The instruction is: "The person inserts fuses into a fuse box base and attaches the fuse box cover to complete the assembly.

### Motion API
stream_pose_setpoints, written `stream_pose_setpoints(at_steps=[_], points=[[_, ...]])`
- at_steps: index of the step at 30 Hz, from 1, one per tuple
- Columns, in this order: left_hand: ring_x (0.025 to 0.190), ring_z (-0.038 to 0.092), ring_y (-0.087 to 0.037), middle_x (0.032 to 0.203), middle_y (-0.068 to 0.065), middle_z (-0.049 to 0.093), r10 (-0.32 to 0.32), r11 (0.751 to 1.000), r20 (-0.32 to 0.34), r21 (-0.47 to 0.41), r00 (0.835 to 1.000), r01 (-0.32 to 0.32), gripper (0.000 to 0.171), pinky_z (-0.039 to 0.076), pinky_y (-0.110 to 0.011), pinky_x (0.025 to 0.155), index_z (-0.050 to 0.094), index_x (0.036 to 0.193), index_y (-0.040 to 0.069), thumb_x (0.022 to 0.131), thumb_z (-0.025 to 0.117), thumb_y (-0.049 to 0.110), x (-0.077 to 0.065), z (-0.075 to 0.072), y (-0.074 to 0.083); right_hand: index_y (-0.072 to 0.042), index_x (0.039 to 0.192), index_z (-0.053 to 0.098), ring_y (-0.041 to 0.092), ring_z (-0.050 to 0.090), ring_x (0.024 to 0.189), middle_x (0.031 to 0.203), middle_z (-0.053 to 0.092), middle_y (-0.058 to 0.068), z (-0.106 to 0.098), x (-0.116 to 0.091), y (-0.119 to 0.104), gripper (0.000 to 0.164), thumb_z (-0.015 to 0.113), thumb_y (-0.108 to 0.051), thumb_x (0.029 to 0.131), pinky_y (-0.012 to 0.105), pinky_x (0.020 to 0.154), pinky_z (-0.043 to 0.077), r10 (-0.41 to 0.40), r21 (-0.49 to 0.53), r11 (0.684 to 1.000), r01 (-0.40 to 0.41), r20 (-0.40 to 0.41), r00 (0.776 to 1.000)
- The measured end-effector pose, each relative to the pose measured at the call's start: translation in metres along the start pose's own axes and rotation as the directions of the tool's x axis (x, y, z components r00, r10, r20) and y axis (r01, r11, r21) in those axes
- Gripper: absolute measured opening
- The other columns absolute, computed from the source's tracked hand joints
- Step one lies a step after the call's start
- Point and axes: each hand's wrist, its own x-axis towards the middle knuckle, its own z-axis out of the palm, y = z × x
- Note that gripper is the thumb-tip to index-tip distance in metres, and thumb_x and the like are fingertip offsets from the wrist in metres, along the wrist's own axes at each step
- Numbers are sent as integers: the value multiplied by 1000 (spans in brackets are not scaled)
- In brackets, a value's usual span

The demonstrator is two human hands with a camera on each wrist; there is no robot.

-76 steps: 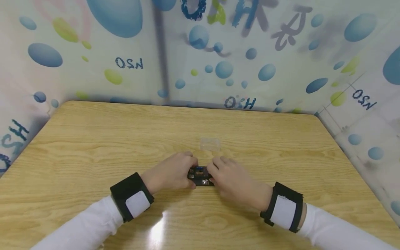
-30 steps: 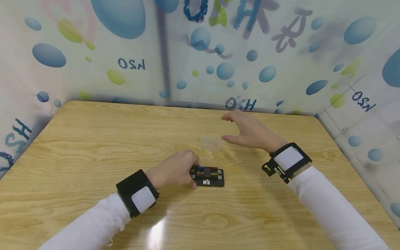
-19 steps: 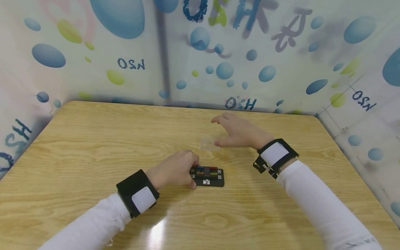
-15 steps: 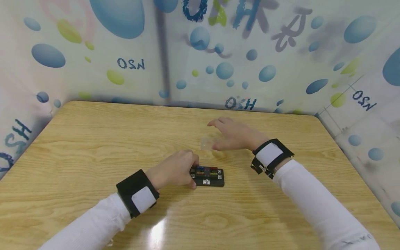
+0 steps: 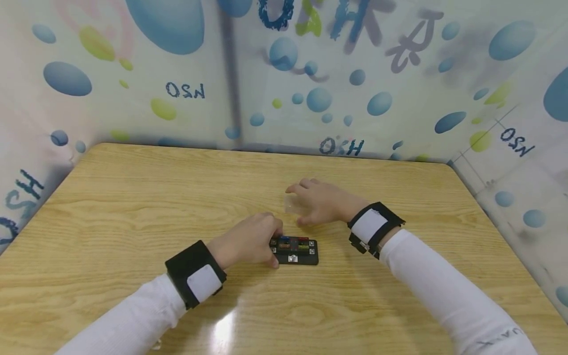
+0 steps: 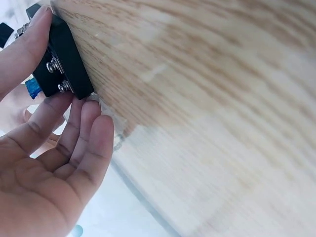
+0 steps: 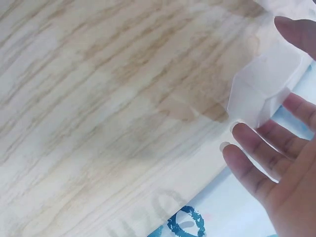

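Note:
A black fuse block (image 5: 294,251) with small coloured blade fuses and metal screw terminals lies on the table. My left hand (image 5: 248,240) grips its left end between thumb and fingers. From the left wrist view, the block (image 6: 69,59) shows its side screws and a blue fuse (image 6: 33,88). Just beyond it stands a clear plastic cover (image 5: 290,203), partly hidden by my right hand (image 5: 326,202). That hand is spread over the cover, thumb on the near side and fingers on the far side. In the right wrist view, the fingers are close to the cover (image 7: 261,81); contact is unclear.
The wood-grain table (image 5: 155,192) extends around both hands. Behind it and at the sides hangs a pale wall covering (image 5: 266,84) with blue and green spots and lettering. Each wrist wears a black strap (image 5: 197,273).
My right hand left the fuse block, reached out beyond the clear cover, then came down and leftward over it. My left hand keeps its grip on the block, which stays in place.

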Motion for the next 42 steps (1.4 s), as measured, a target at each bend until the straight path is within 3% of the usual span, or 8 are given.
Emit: stream_pose_setpoints(at_steps=[9,17,23,28,42], points=[[84,54,-15,93,-2,62,-11,1000,7,-6,1000,11,46,50,-34,80,68,101,5,65,92,21,-1,-1,2,-26,148,41,29,51,123,136,51,10,4,0,-4,68,69,-40,88,49,102,46,-27,-17,999,27,-15,1000],[82,54,-15,90,-1,62,-4,1000,-2,-5,1000,4,44,48,-33,78,68,98,6,64,92,19,0,-1,2,-19,137,53,30,52,119,132,54,11,8,-2,-4,54,69,-28,87,46,98,48,-104,-30,994,102,-77,992],[82,55,-15,90,-1,62,-3,1000,-1,-6,1000,3,44,49,-33,79,68,98,6,64,92,19,0,-1,2,-18,136,56,24,52,93,110,57,12,10,-4,-6,49,64,-8,89,36,78,47,-93,-57,994,89,-86,992],[82,55,-14,92,-1,63,-6,1000,0,-15,1000,6,44,49,-33,79,68,99,6,64,92,19,-1,-1,1,-17,130,60,21,49,80,97,57,10,12,-2,-7,38,64,-10,93,31,69,42,-83,-73,994,75,-110,990],[78,57,-13,87,1,64,-12,1000,3,-20,1000,12,43,49,-32,76,68,96,8,62,93,18,1,-2,1,-15,127,60,25,58,89,104,61,12,9,-2,-13,47,72,-6,83,40,80,51,-41,-90,995,31,-112,993]])
